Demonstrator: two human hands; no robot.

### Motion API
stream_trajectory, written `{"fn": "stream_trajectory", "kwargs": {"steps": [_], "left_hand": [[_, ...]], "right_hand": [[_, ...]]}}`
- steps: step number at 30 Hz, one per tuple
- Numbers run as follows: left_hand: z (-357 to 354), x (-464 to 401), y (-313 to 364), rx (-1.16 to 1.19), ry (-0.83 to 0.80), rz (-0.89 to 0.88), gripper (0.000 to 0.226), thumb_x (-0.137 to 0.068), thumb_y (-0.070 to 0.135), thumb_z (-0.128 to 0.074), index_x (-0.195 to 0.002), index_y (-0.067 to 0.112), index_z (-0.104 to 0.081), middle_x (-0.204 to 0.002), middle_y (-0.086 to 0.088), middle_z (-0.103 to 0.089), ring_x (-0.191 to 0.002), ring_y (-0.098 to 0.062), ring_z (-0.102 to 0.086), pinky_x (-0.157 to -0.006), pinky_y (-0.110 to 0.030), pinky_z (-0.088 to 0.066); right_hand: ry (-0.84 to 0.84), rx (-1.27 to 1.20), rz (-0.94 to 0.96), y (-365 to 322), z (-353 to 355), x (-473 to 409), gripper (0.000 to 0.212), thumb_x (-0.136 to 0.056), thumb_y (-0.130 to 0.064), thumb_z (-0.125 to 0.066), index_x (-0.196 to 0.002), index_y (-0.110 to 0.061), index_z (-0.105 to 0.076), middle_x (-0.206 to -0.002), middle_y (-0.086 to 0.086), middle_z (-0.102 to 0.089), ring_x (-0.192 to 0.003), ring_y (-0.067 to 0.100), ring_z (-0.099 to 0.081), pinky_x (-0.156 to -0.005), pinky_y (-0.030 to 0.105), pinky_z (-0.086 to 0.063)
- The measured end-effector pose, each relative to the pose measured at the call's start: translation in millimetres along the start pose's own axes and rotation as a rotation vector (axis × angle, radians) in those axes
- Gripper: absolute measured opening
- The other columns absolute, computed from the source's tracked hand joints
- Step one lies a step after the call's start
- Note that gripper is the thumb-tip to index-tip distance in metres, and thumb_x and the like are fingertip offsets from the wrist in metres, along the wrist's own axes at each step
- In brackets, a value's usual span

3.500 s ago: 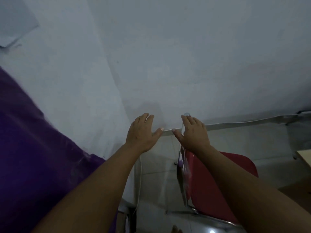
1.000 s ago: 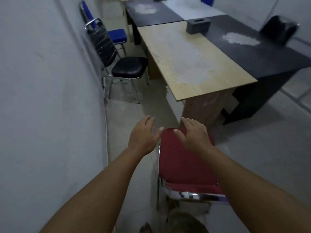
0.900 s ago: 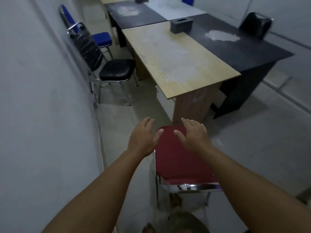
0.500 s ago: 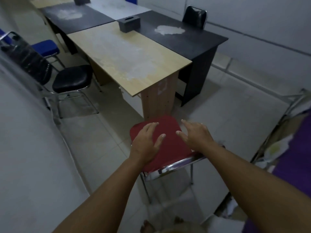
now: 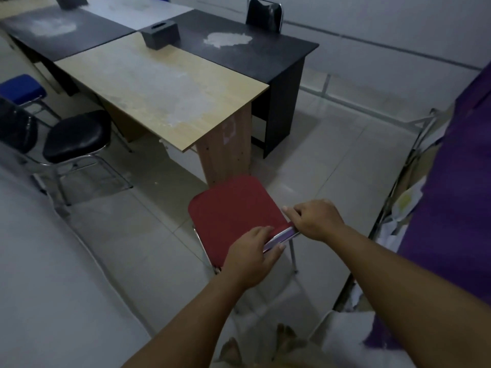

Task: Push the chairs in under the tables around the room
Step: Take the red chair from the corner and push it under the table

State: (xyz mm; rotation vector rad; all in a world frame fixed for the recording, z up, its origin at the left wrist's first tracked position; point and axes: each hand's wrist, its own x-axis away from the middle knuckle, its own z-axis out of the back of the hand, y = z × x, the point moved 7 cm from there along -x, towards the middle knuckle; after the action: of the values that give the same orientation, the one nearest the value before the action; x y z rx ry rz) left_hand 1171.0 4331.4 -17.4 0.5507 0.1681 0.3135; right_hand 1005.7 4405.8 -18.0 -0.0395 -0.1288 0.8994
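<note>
Gripping the red chair (image 5: 233,208) by its chrome top rail, we list outward from the hands.

Left hand (image 5: 251,257): closed over the near-left stretch of the rail, thumb below, fingers curled onto the red pad.

Right hand (image 5: 317,220): closed on the far-right end of the same rail, fingers wrapped over the top.

Red chair: what we hold appears to be the backrest. Whether the red panel is the back or the seat we cannot say for certain. It stands on the tile floor (image 5: 332,160), directly ahead of and below both hands. Both hands are on the rail, the right reaching further out.

Wood table (image 5: 159,81): ahead and to the left, its end panel just beyond the chair's far edge. The rail runs slantwise to that table end, near-left to far-right, not square to it. The knee space seems to open along the long left side, so we judge the chair needs turning and shifting left before it can slide under.

Black table (image 5: 239,46): butted against the wood one, further off.

Black chair (image 5: 77,136): left of the wood table, standing clear of it, not pushed in.

Blue chair (image 5: 18,87): beyond that, at the left edge.
</note>
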Motion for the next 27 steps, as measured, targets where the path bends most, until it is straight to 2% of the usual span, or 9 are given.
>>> {"fn": "stream_trajectory", "kwargs": {"steps": [2,5,10,14,16,19,24,27], "left_hand": [[-2.7,0.6,-1.4,-0.081,-0.032,0.034,0.06,-0.09,0.068,-0.037,-0.125,0.023,-0.054,-0.116,0.005,-0.062,-0.099,-0.014,-0.058,-0.075,-0.029,-0.046],[-3.6,0.6,-1.9,-0.251,-0.083,0.061,0.057,-0.085,0.077,-0.032,-0.104,0.027,-0.055,-0.091,0.008,-0.063,-0.077,-0.012,-0.058,-0.059,-0.029,-0.036],[-8.5,1.8,3.3,-0.287,-0.047,-0.041,0.068,-0.08,0.083,-0.021,-0.095,0.027,-0.056,-0.082,0.006,-0.065,-0.068,-0.014,-0.06,-0.055,-0.029,-0.036],[-10.2,3.2,5.8,-0.259,-0.04,-0.107,0.067,-0.082,0.083,-0.024,-0.096,0.027,-0.058,-0.08,0.006,-0.066,-0.065,-0.015,-0.06,-0.055,-0.03,-0.046],[-10.0,3.7,7.8,-0.252,-0.031,-0.153,0.064,-0.085,0.08,-0.027,-0.095,0.027,-0.06,-0.077,0.007,-0.067,-0.06,-0.014,-0.059,-0.051,-0.028,-0.045],[-9.1,4.0,12.1,-0.272,-0.024,-0.226,0.06,-0.088,0.076,-0.03,-0.095,0.024,-0.06,-0.076,0.006,-0.068,-0.055,-0.011,-0.057,-0.048,-0.024,-0.036],[-9.1,3.2,10.5,-0.346,-0.12,-0.185,0.055,-0.092,0.067,-0.033,-0.11,0.02,-0.054,-0.098,0.003,-0.067,-0.066,-0.008,-0.045,-0.062,-0.025,-0.031],[-9.7,2.0,8.7,-0.359,-0.155,-0.175,0.056,-0.092,0.067,-0.03,-0.109,0.02,-0.053,-0.098,0.002,-0.067,-0.065,-0.009,-0.045,-0.062,-0.026,-0.032]], "right_hand": [[0.009,0.066,0.023,-1.8,-1.3,5.2,0.075,-0.096,-0.064,-0.014,-0.063,-0.021,-0.065,-0.056,-0.004,-0.058,-0.058,0.016,-0.053,-0.073,0.034,-0.04],[0.009,0.087,0.024,2.8,-5.4,10.6,0.079,-0.095,-0.066,-0.008,-0.062,-0.021,-0.064,-0.057,-0.003,-0.059,-0.06,0.017,-0.055,-0.068,0.033,-0.035],[0.083,0.079,-0.009,9.7,-5.4,25.2,0.077,-0.096,-0.063,-0.009,-0.06,-0.018,-0.061,-0.061,0.0,-0.063,-0.064,0.02,-0.055,-0.07,0.033,-0.033],[0.121,0.051,-0.048,12.5,-5.8,36.5,0.076,-0.095,-0.063,-0.009,-0.055,-0.018,-0.055,-0.058,0.0,-0.062,-0.06,0.018,-0.05,-0.069,0.032,-0.032],[0.133,0.045,-0.064,12.7,-4.7,39.3,0.077,-0.094,-0.062,-0.007,-0.055,-0.017,-0.055,-0.057,0.0,-0.061,-0.06,0.018,-0.05,-0.069,0.032,-0.03],[0.126,0.06,-0.084,14.3,-5.2,40.5,0.081,-0.092,-0.064,-0.002,-0.06,-0.019,-0.061,-0.064,-0.001,-0.065,-0.068,0.021,-0.055,-0.074,0.034,-0.037],[0.121,0.071,-0.089,13.8,-4.7,40.8,0.084,-0.092,-0.064,-0.001,-0.067,-0.021,-0.069,-0.069,-0.001,-0.068,-0.073,0.021,-0.056,-0.079,0.037,-0.042],[0.153,0.053,-0.088,12.7,-3.3,43.2,0.081,-0.093,-0.063,-0.004,-0.064,-0.021,-0.066,-0.067,0.0,-0.066,-0.071,0.021,-0.054,-0.076,0.036,-0.04]]}}
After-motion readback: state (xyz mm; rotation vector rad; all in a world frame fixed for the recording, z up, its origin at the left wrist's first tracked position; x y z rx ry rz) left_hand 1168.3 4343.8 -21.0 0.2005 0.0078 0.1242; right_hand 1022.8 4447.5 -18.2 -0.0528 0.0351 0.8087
